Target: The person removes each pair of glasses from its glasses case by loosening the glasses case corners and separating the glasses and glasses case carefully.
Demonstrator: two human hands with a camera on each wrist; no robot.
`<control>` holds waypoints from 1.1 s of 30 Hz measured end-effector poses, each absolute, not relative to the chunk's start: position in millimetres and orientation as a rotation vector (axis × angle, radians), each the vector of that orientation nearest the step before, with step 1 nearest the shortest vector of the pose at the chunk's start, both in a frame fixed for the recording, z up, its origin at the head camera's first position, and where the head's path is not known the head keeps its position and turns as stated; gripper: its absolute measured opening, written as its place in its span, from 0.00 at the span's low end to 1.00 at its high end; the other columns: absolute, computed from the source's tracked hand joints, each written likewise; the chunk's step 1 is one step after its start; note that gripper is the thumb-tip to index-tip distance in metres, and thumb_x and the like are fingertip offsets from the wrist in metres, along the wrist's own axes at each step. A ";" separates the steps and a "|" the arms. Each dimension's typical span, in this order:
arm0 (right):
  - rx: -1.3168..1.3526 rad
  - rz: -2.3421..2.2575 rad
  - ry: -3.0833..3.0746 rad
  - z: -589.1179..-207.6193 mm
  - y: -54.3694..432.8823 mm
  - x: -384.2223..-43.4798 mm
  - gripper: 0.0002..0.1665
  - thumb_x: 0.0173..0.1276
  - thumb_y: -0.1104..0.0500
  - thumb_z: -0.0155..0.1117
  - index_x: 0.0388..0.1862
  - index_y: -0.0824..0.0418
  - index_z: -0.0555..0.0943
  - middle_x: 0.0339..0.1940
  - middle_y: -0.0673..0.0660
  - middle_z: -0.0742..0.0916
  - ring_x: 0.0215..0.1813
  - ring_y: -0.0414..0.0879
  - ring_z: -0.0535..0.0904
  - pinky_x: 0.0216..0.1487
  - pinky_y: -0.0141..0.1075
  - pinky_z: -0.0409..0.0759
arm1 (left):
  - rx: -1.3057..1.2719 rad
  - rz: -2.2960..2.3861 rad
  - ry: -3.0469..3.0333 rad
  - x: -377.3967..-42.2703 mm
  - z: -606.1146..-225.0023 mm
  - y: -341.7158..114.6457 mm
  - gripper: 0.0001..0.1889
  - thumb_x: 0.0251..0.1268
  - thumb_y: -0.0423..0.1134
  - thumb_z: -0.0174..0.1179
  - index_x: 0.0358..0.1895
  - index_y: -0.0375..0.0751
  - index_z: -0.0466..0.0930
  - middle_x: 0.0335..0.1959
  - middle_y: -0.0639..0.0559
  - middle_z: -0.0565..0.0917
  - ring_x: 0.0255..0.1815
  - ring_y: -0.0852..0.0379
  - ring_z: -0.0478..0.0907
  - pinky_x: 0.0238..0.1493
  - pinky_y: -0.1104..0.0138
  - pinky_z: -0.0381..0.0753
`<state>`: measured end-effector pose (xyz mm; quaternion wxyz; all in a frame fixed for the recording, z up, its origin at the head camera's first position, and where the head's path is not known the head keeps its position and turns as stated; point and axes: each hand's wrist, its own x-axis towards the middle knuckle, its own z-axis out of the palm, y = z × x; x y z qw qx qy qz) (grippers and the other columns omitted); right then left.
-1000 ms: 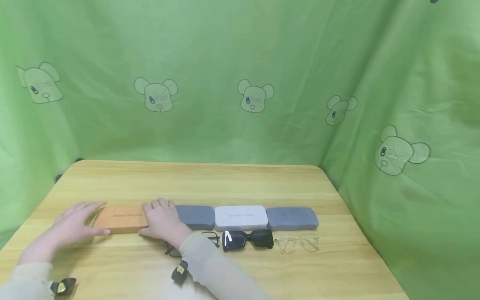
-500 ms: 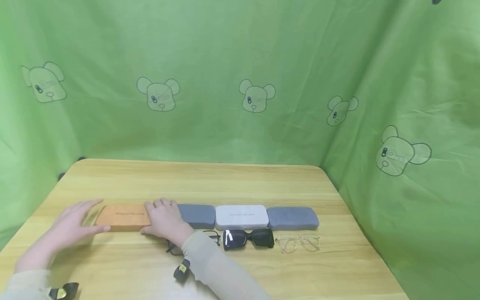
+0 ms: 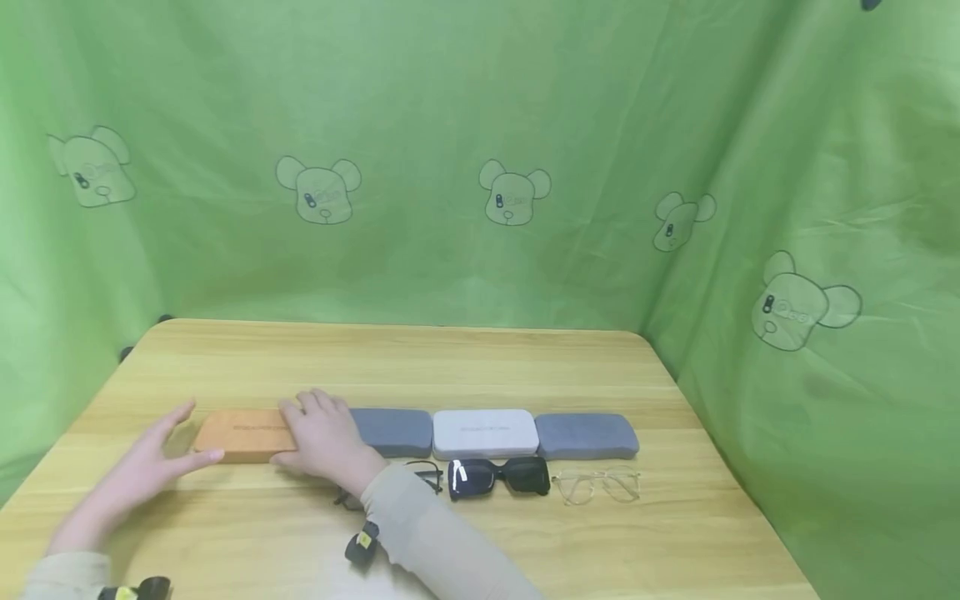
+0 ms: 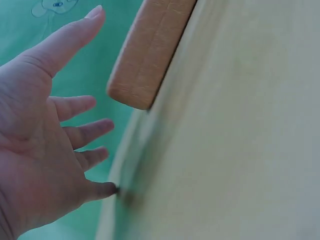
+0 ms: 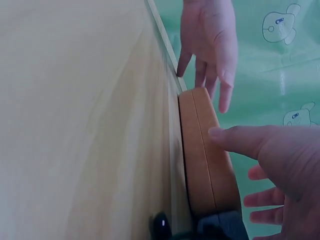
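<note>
An orange glasses case (image 3: 240, 433) lies at the left end of a row of cases. My left hand (image 3: 142, 471) is beside its left end, thumb and fingers spread apart, holding nothing. The left wrist view shows a gap between that hand (image 4: 42, 135) and the case (image 4: 150, 57). Over the case's right end is my right hand (image 3: 326, 437). Seen from the right wrist, its thumb (image 5: 240, 140) is at the case's front side, and its fingers extend behind the case without curling round it. The case appears closed.
To the right follow a blue-grey case (image 3: 397, 432), a white case (image 3: 483, 433) and a grey case (image 3: 588, 436). In front lie black-framed glasses (image 3: 431, 475), partly hidden by my right arm, dark sunglasses (image 3: 498, 479) and thin gold-rimmed glasses (image 3: 597, 476). Green curtains (image 3: 420, 250) surround the table (image 3: 420, 367).
My left hand has spread wider and drawn slightly away from the case's left end. The right hand has shifted a little left over the orange case. The other cases and glasses keep their places.
</note>
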<state>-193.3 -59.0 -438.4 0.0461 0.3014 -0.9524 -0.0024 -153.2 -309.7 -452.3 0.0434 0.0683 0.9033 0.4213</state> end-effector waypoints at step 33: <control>0.997 0.004 -2.853 -441.6 -77.0 -196.8 0.37 0.58 0.33 0.66 0.67 0.39 0.72 0.59 0.45 0.82 0.59 0.39 0.77 0.59 0.32 0.76 | -0.040 0.925 2.984 -161.2 -478.1 -285.0 0.60 0.50 0.65 0.67 0.72 0.21 0.49 0.72 0.20 0.48 0.71 0.17 0.38 0.64 0.25 0.35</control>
